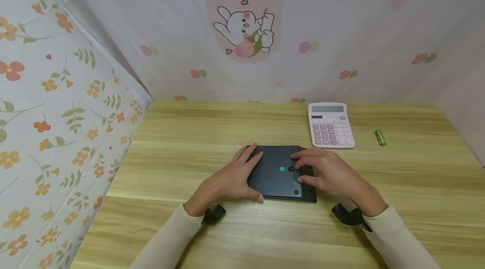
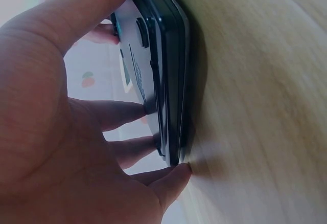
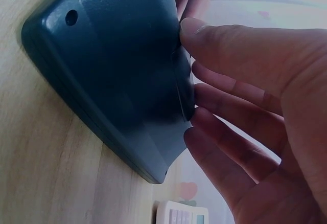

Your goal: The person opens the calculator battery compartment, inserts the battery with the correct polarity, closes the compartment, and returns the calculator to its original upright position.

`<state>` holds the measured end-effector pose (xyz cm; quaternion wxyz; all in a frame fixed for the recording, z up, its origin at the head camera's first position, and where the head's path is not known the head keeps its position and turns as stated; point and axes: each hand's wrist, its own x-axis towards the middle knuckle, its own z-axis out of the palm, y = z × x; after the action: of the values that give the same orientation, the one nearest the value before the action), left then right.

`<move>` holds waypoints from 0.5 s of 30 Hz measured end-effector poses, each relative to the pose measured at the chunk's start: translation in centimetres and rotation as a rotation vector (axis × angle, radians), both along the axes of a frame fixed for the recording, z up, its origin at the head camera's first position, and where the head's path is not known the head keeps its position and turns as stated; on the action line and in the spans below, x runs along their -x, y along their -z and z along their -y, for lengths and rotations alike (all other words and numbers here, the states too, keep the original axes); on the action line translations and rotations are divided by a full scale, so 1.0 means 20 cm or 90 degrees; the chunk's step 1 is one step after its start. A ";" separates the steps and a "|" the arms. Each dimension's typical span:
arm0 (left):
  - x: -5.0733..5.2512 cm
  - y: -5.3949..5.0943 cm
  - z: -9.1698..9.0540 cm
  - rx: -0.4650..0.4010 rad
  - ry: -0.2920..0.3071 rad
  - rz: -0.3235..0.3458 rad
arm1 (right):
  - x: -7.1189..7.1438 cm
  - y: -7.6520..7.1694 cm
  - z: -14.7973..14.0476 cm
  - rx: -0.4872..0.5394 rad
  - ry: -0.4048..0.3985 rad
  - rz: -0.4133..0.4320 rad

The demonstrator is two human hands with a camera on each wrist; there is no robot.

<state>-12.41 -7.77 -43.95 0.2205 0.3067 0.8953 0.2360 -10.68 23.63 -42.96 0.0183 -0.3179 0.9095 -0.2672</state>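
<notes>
A black device (image 1: 270, 176) lies back side up on the table, with a green round mark and a small cover (image 1: 297, 172) toward its right side. My left hand (image 1: 234, 178) holds its left part, the thumb at the near edge and fingers spread across the back to the far edge; the left wrist view shows this hand (image 2: 66, 127) along the device's side (image 2: 171, 75). My right hand (image 1: 329, 172) has thumb and fingertips at the cover's two ends. In the right wrist view, the cover (image 3: 183, 83) lies between that hand's (image 3: 271, 106) thumb and fingers. Its underside is hidden.
A white calculator (image 1: 330, 126) lies behind the device to the right, near the table's (image 1: 182, 126) back edge. Farther right is a green battery (image 1: 380, 137). Patterned cloth (image 1: 170, 29) hangs along the back and left.
</notes>
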 end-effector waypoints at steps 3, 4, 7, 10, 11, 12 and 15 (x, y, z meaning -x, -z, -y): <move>0.00 0.00 0.00 -0.004 0.000 0.000 | 0.00 0.00 0.00 0.001 -0.001 0.002; 0.00 0.00 0.00 -0.005 0.001 0.001 | 0.00 0.00 0.00 0.002 -0.001 0.002; 0.00 -0.01 0.00 -0.007 0.002 0.000 | 0.00 0.00 0.00 0.002 -0.002 0.002; 0.00 -0.01 0.00 -0.010 0.002 0.000 | 0.00 0.00 0.00 0.002 -0.003 0.001; 0.00 0.00 0.00 -0.010 0.002 -0.001 | 0.00 -0.01 0.00 0.002 -0.003 0.001; 0.00 -0.01 0.00 -0.011 0.002 -0.001 | 0.00 -0.01 0.00 0.002 -0.003 0.001; 0.00 -0.01 0.00 -0.011 0.002 0.000 | 0.00 -0.01 0.00 0.001 -0.005 0.000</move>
<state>-12.46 -7.78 -43.83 0.2180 0.3098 0.8929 0.2433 -10.64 23.63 -42.84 0.0193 -0.3211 0.9082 -0.2676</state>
